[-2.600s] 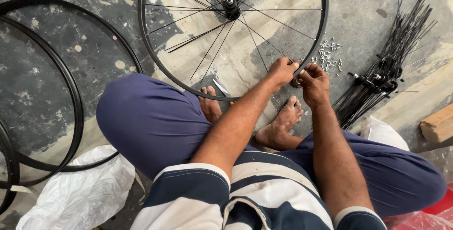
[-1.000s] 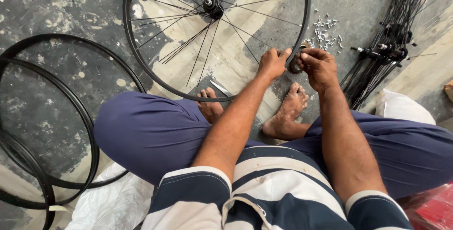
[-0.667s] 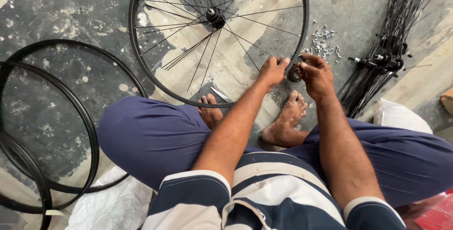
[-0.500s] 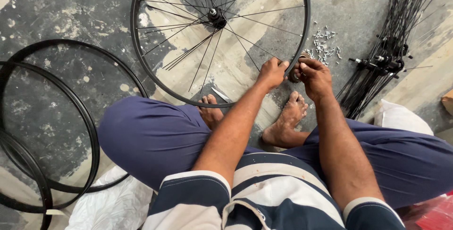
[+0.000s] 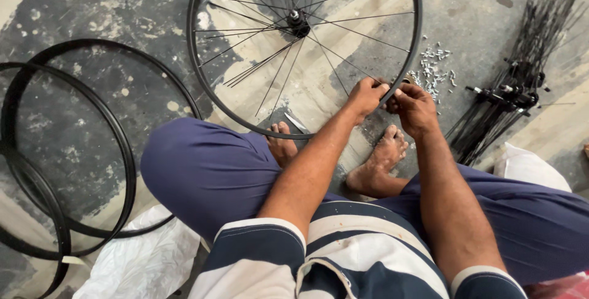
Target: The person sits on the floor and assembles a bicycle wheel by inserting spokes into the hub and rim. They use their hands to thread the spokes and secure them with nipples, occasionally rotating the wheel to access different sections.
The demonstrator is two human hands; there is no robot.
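A worn concrete floor (image 5: 73, 11), patched grey and pale, carries everything here; the person sits cross-legged on it in blue trousers, bare feet tucked in front. Lying flat on the floor just ahead of the feet is a black bicycle wheel rim (image 5: 211, 99), partly laced, with thin spokes (image 5: 343, 20) running to the hub (image 5: 299, 23) and several loose ones hanging unfixed. Both hands meet at the rim's near right edge: the left hand (image 5: 366, 95) has its fingers curled over the rim, gripping it, while the right hand (image 5: 416, 106) is closed beside it, fingertips pinched at the rim on something too small to tell. Just beyond the hands lies a scatter of small silver nipples (image 5: 435, 72). Further right a bundle of black spokes (image 5: 521, 84) fans across the floor. To the left lie bare black rims (image 5: 126, 158), overlapping, and a white plastic bag (image 5: 147, 262) sits near the person's left knee.
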